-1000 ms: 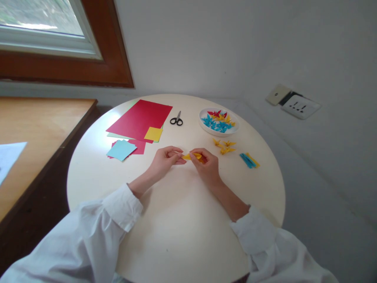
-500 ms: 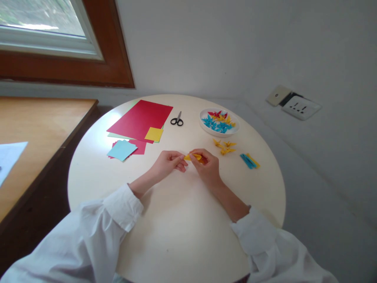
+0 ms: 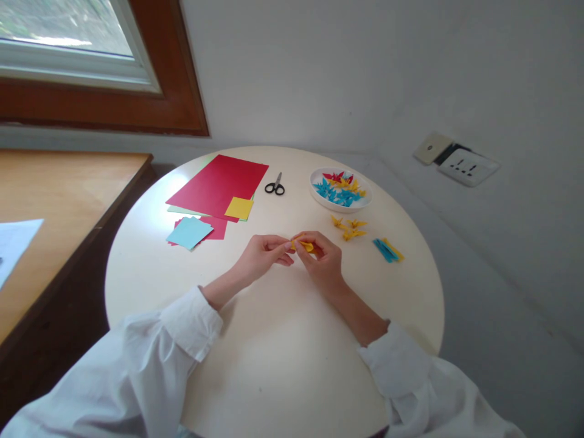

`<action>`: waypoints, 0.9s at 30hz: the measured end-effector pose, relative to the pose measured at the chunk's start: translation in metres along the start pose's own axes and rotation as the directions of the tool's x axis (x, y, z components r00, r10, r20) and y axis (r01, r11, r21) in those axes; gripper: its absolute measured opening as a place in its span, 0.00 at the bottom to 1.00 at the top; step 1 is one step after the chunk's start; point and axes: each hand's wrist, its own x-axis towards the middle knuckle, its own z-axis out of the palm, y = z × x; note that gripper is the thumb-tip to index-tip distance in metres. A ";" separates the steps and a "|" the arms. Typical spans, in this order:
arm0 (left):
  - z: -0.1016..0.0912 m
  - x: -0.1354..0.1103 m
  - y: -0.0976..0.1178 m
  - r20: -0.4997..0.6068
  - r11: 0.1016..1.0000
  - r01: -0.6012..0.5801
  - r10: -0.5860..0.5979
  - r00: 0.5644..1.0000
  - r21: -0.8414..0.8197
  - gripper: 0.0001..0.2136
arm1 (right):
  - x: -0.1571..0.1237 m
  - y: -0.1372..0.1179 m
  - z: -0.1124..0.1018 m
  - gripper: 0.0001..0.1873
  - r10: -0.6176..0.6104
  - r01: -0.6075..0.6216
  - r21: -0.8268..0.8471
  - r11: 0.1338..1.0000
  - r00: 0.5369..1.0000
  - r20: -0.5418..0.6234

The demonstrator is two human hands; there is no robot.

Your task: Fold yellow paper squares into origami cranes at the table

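Note:
Between my two hands is a small folded piece of yellow paper [image 3: 306, 247], partly covered by fingers. My left hand [image 3: 263, 255] pinches its left end between thumb and forefinger. Gripping the right part, my right hand [image 3: 323, 258] has its thumb in front and its fingers curled behind. Several yellow folded paper cranes [image 3: 351, 229] lie just beyond my right hand. Further right are narrow folded strips of blue paper [image 3: 385, 250] and yellow paper [image 3: 394, 248], side by side.
A white round dish [image 3: 314, 196] holds several blue, yellow and red paper cranes. Black-handled scissors [image 3: 274, 188] lie at the back middle. On the left are large red sheets [image 3: 218, 185], a yellow square [image 3: 239, 208] and light blue squares [image 3: 190, 233]. The white table [image 3: 255, 359] has a rounded edge.
My left hand has shifted slightly right, closer to my right hand, and its fingers cover more of the yellow paper's left end. Other things lie as before.

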 end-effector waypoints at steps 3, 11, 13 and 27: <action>0.001 0.000 0.000 -0.011 1.000 -0.009 0.009 1.000 -0.005 0.14 | 0.000 0.001 0.000 0.02 -0.015 0.015 -0.004 1.000 1.000 0.004; 0.002 -0.001 -0.001 -0.081 0.987 -0.059 0.072 0.994 0.151 0.14 | 0.000 0.007 0.000 0.03 -0.059 0.057 -0.045 0.997 0.998 -0.025; 0.003 -0.002 -0.001 -0.096 0.977 -0.070 0.091 0.991 0.203 0.14 | 0.001 0.008 0.001 0.03 -0.061 0.058 -0.060 0.997 0.997 -0.040; 0.005 -0.007 0.002 -0.131 0.907 -0.100 0.167 0.977 0.409 0.12 | 0.001 0.004 0.003 0.03 -0.063 0.053 -0.126 0.991 0.995 -0.077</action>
